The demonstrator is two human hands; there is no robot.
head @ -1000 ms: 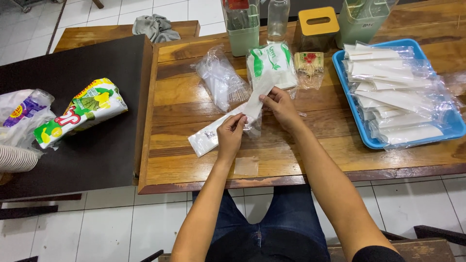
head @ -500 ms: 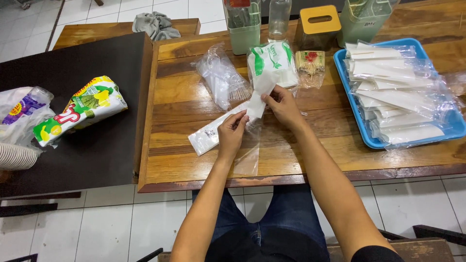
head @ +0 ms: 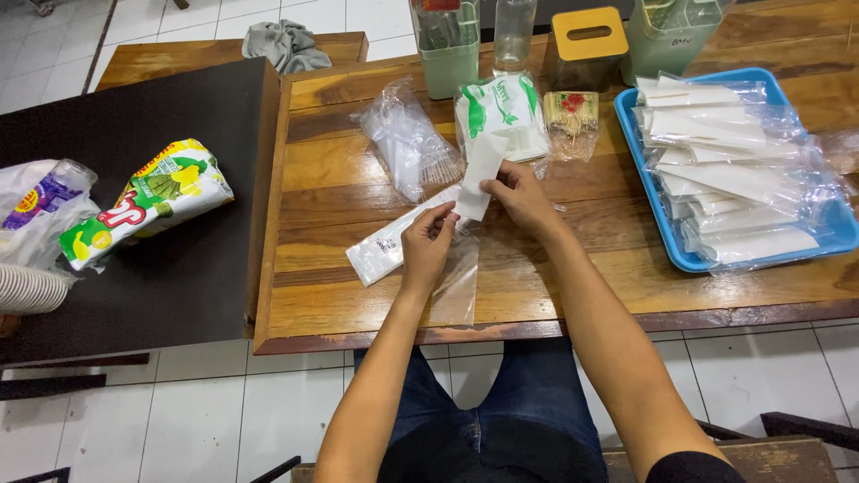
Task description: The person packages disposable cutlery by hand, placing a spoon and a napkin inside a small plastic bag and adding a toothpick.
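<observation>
L hand [head: 428,240] pinches a clear sleeve [head: 394,243] w/ a white insert, flat on the wooden table [head: 358,192] left of the blue tray [head: 682,258]. R hand [head: 519,195], fingers clamped on a folded white napkin [head: 480,174], sits between sleeve & tray.

White napkin [head: 481,174] now lifted higher and more upright in the right hand [head: 519,199].

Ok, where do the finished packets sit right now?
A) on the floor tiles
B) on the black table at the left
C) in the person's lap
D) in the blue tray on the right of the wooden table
D: the clear-wrapped white packets lie piled in the blue tray at the right of the wooden table.
</observation>
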